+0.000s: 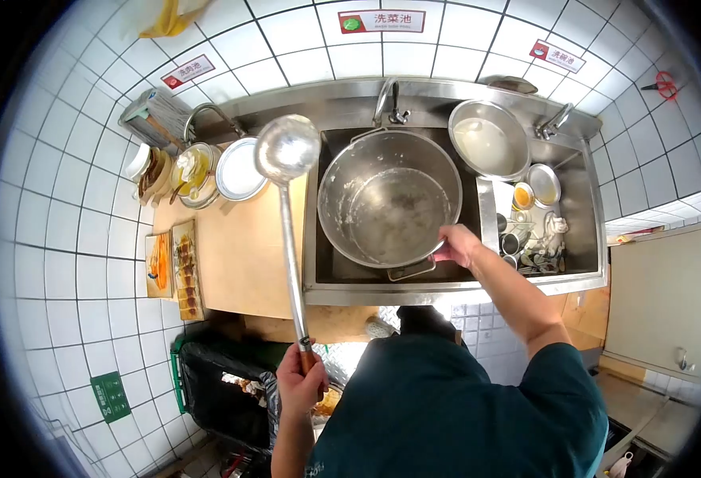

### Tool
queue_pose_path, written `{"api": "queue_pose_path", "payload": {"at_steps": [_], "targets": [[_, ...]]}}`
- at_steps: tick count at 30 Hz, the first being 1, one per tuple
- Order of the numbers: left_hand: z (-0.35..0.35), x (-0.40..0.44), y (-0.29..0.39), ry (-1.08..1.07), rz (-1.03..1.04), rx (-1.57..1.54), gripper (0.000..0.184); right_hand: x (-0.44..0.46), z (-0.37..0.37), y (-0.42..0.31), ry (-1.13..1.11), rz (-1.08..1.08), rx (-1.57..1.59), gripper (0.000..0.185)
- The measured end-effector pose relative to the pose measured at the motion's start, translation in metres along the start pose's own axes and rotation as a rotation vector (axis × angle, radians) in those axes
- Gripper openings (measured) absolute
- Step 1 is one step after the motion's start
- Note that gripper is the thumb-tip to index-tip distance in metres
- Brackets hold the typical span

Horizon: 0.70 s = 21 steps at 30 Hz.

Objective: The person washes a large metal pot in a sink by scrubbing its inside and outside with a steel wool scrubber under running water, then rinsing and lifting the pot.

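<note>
Head view: a pot (390,155) is sitting in a sink (478,291) (white tiles (294,28) rising behind), right fingers (449,234) gripping its rim (460,199); to its left, left fingers (312,388) are clasping a ladle (290,239), near a tabletop (243,255).

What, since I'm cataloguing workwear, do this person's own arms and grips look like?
The left grip and right grip are bare: no gloves or watch visible. The dark teal shirt has a short right sleeve ending near the elbow, leaving the right forearm uncovered. The left forearm is uncovered too; where its sleeve ends can't be seen.
</note>
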<state>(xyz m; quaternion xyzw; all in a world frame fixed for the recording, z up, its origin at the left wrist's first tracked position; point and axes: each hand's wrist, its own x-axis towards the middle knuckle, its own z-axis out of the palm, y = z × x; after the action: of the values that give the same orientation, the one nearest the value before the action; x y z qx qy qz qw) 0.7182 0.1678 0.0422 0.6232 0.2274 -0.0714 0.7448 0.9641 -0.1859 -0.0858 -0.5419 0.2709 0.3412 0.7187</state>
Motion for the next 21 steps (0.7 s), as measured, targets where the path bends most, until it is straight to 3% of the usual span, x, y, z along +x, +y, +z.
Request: {"api": "queue_pose_path", "payload": {"at_steps": [6,7,10,11,14,16,17,18,20,21], "targets": [[0.03,0.062,-0.012,-0.062,-0.159,0.072,0.038,0.115,-0.013,0.053,0.088,-0.004,-0.012,0.028],[0.03,0.073,-0.014,-0.072,-0.205,0.105,0.041,0.121,-0.004,0.058,0.101,-0.021,0.014,0.017],[0.037,0.102,-0.035,-0.069,-0.296,0.14,0.04,0.153,-0.015,0.089,0.023,0.006,0.1,0.039],[0.038,0.113,-0.037,-0.055,-0.349,0.158,0.039,0.156,-0.014,0.091,-0.023,0.025,0.108,0.053],[0.049,0.14,-0.061,-0.058,-0.488,0.258,0.038,0.133,-0.023,0.06,0.132,0.037,0.089,0.07],[0.046,0.154,-0.092,-0.065,-0.494,0.261,0.037,0.193,-0.071,0.083,0.415,-0.198,0.21,0.085],[0.049,0.159,-0.097,-0.065,-0.511,0.255,0.037,0.17,-0.059,0.038,0.63,-0.347,-0.122,0.079],[0.051,0.164,-0.097,-0.064,-0.526,0.253,0.036,0.215,-0.086,0.043,0.74,-0.477,-0.36,0.068],[0.056,0.169,-0.1,-0.035,-0.582,0.24,0.036,0.245,-0.094,-0.006,0.836,-0.62,-0.79,0.044],[0.055,0.171,-0.101,-0.017,-0.582,0.235,0.035,0.28,-0.103,-0.013,0.806,-0.655,-0.838,0.043]]}}
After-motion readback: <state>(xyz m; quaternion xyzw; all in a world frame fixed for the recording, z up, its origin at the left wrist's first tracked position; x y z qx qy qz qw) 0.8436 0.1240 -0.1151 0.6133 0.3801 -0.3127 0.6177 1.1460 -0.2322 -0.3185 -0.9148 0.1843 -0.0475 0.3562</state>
